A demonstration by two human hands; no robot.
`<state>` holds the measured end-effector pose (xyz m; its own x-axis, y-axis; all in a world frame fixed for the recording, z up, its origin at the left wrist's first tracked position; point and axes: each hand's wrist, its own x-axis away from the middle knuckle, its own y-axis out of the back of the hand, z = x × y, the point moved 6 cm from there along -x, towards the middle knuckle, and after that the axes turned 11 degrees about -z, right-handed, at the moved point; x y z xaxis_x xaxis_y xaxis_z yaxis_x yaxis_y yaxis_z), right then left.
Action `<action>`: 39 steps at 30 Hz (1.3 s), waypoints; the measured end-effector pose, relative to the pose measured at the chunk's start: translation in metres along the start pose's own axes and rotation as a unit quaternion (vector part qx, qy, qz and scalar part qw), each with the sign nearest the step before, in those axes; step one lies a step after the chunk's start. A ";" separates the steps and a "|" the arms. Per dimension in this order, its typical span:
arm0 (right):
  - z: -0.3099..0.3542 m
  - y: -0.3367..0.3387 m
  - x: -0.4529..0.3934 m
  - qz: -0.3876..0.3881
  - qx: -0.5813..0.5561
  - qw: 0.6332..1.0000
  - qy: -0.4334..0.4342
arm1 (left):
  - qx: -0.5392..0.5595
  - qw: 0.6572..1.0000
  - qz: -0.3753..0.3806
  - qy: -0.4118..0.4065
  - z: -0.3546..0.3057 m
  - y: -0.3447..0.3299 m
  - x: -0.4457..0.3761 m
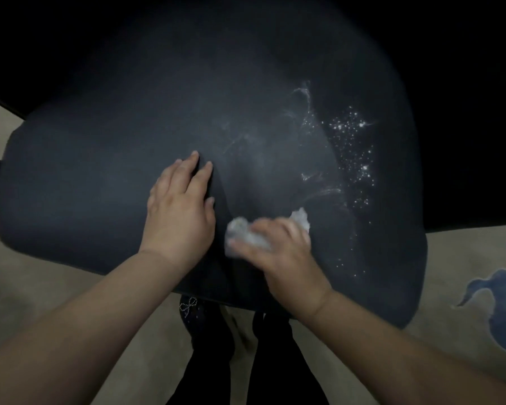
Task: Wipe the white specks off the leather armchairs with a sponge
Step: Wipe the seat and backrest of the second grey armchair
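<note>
Right hand (278, 252) grips sponge (247, 233); left hand (181, 206) lies flat on armchair (100, 185).

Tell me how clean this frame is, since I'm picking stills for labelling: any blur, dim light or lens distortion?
Head view: dim overall, upper corners near black; right hand and white sponge smeared by motion blur; left hand sharper, flat on the armchair; white specks bloom bright; wide-angle lens bows the cushion's edges.

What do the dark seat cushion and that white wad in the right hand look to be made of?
Seat cushion: dark, smooth, matte, creasing softly near the left hand; looks like leather or a leather-like covering. White wad gripped by the right hand: crumpled and pale, blurred; sponge or cloth, hard to tell.
</note>
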<state>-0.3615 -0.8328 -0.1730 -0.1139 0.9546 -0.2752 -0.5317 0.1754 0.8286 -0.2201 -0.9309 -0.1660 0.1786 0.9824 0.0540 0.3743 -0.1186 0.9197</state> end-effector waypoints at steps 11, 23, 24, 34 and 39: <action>-0.051 0.026 -0.025 -0.101 0.066 0.983 -0.137 | -0.010 1.000 -0.007 -0.011 0.006 0.002 0.011; -0.085 0.060 0.010 -0.102 0.083 0.978 -0.159 | -0.001 1.000 0.003 -0.031 -0.012 -0.006 0.017; -0.074 0.053 0.011 -0.111 0.072 0.977 -0.168 | -0.001 0.999 0.005 -0.033 -0.015 -0.007 0.017; -0.091 0.067 0.061 -0.038 0.110 0.986 -0.118 | -0.008 0.998 0.027 -0.061 -0.033 -0.014 0.015; -0.052 0.046 0.038 -0.103 0.066 0.980 -0.156 | -0.005 0.998 0.018 -0.061 -0.036 -0.016 0.012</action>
<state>-0.4334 -0.8014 -0.1708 0.2575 0.9192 -0.2979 -0.4007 0.3821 0.8327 -0.2571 -0.9119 -0.1658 0.3017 0.9526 0.0396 0.3564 -0.1512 0.9220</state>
